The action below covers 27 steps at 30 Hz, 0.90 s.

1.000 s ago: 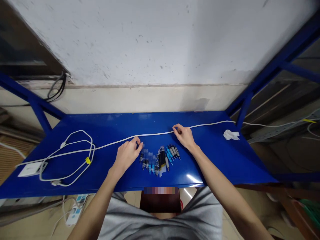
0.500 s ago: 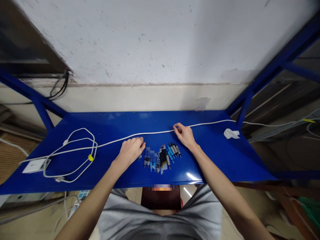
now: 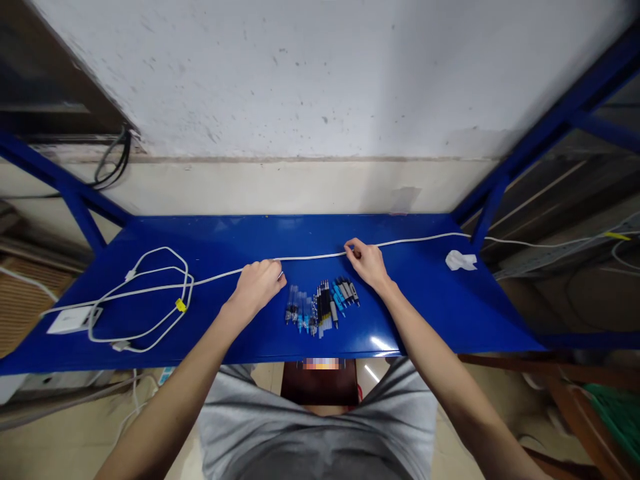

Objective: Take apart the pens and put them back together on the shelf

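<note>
My left hand [image 3: 259, 285] is closed just left of the pen parts, at the white cable. A small dark and pale tip [image 3: 281, 275], which looks like a pen part, peeks out at its fingertips; the rest is hidden. My right hand [image 3: 369, 264] is curled in a pinch by the cable, and what its fingers hold, if anything, is hidden. Between and below the hands lie clear pen barrels [image 3: 299, 308], several refills [image 3: 325, 310] with dark upper ends, and blue [image 3: 339, 297] and grey [image 3: 349, 291] grip pieces in rows.
A long white cable [image 3: 310, 257] crosses the blue table [image 3: 425, 307]. At left lie a coiled white cord [image 3: 150, 337] with a yellow tag [image 3: 181, 305] and a white box [image 3: 70, 321]. Crumpled white tissue [image 3: 461, 261] lies at right. Blue frame posts [image 3: 487, 213] flank the table.
My left hand has moved slightly away from me, and the piece by its fingers now shows higher, at the fingertips. My right hand keeps its pinch almost in place. The view has shifted slightly.
</note>
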Motion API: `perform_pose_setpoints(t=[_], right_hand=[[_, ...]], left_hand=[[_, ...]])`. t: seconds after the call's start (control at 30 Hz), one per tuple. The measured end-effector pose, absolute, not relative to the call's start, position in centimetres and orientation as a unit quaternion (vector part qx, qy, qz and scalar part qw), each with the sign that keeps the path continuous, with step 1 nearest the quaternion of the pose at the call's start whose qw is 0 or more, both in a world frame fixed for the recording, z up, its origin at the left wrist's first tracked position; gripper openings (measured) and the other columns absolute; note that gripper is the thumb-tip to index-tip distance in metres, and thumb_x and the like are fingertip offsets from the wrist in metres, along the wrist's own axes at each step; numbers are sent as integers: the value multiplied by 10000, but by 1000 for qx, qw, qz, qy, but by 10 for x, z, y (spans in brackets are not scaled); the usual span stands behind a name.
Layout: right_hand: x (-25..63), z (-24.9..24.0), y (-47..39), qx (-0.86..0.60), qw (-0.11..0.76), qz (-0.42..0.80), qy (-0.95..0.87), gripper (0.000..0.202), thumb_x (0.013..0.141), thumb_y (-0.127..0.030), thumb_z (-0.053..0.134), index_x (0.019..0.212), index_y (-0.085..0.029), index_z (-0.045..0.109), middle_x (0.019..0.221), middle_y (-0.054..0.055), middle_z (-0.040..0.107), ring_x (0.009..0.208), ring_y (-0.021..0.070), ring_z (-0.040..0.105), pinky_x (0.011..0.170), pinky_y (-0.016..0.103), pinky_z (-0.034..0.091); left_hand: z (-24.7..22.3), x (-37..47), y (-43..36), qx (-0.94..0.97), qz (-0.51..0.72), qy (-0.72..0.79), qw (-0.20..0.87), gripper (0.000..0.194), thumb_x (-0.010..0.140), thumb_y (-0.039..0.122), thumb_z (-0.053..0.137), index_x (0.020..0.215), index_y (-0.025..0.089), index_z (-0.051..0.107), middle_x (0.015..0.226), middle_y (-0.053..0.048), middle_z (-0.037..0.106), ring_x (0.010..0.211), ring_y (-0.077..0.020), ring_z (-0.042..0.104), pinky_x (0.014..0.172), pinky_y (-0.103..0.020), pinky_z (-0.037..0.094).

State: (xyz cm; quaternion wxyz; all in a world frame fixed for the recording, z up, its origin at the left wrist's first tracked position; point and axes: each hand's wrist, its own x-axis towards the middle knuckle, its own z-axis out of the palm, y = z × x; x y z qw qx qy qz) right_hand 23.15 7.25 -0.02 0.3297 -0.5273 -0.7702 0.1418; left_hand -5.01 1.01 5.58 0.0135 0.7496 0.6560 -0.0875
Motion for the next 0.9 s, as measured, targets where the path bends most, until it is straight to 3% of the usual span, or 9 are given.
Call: perform_pose_setpoints(t=[0.1,0.23,0.33,0.4,0.5,0.6,0.67,0.73,0.9], right_hand=[[231,-1,73,-525,329,142,-772,263,1009,-350,480,992,-205,699,566,-32,521,513,140,466,591,257,297],[231,2,69,-538,358,152,-748,272,1008,-374,495,970,-205,705,620,-12,569,568,157,510,622,264,353],[232,13,49,-508,395,196,-740,275,1011,-411,514,1028,-209,700,841,42,691,789,199,615,795,314,472],[233,21,27,-450,367,239,-778,330,981,-447,590,1235,-245,654,1075,72,717,1034,248,625,975,415,481],[233,32,-7,-399,259,286,-832,793,863,-557,739,1539,-321,399,1476,118,541,1381,331,444,1137,546,395],[230,35,-27,-370,163,290,-867,1112,768,-653,784,1636,-332,166,1637,126,343,1547,376,200,1247,641,165],[226,34,-31,-358,125,280,-882,1199,759,-667,782,1652,-318,61,1661,135,295,1571,380,135,1258,660,76],[222,32,-30,-354,107,268,-890,1224,765,-656,784,1654,-314,15,1661,140,291,1573,375,137,1259,659,74],[218,32,-20,-360,95,243,-896,1217,742,-640,810,1656,-303,80,1574,162,402,1523,381,261,1253,662,111]], left_hand=[[62,-54,24,732,-11,681,22,236,918,317,506,876,186,698,871,-130,755,854,-303,732,716,-344,483],[61,-50,48,730,207,648,68,177,889,331,573,849,200,685,775,-53,741,779,-221,727,724,-298,503],[47,-37,64,734,382,556,81,150,896,289,558,904,195,674,839,-32,744,738,-158,715,753,-270,534],[37,-28,70,741,439,503,75,160,920,291,539,902,192,663,852,-32,734,738,-144,706,762,-270,544],[25,-22,72,754,475,451,48,158,948,270,528,912,186,657,851,-39,725,774,-146,695,787,-282,544],[18,-27,71,757,490,433,9,139,952,246,545,905,185,661,850,-44,732,787,-156,682,802,-301,532],[16,-33,69,754,488,439,-11,132,952,247,559,906,188,667,857,-42,739,783,-160,676,804,-311,522],[14,-36,68,747,488,450,-20,137,958,257,564,909,189,672,861,-40,743,784,-160,675,803,-314,515],[10,-32,65,740,485,465,13,185,990,304,550,924,189,678,891,-49,756,824,-166,693,825,-322,511]])
